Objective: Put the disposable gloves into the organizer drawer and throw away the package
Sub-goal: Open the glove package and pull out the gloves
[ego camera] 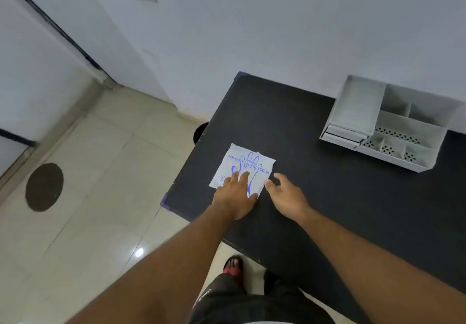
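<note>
Head view: 2 bare hands converge on a pack [245,167] of disposable gloves lying flat near the table's [315,197] left edge. Left hand [235,197] lies palm down on the pack's near half, fingers [239,176] spread and pressing on the printed film, closed on nothing. Right hand [286,194] sits just beside the pack's right edge, thumb and fingers loosely apart and empty, its fingertips at or almost at the near right corner; contact cannot be confirmed.

Pack lies directly ahead of both hands, turned at a slant to the table edge, its printed line of text running from upper left to lower right. Left hand is the nearer, already on the pack; right hand is placed to catch the edge. Both forearms reach forward from the bottom of the frame, nearly straight, wrists low over the table.

White organizer [393,124] stands well to the right of the pack and farther back, against the wall, with its drawers [343,134] on the side facing the pack; whether either is open cannot be told. Pack appears unopened, so the step in hand looks like pinning and opening it. A dark round thing [201,132], perhaps a bin, shows on the floor just left of the pack, beyond the table edge.
</note>
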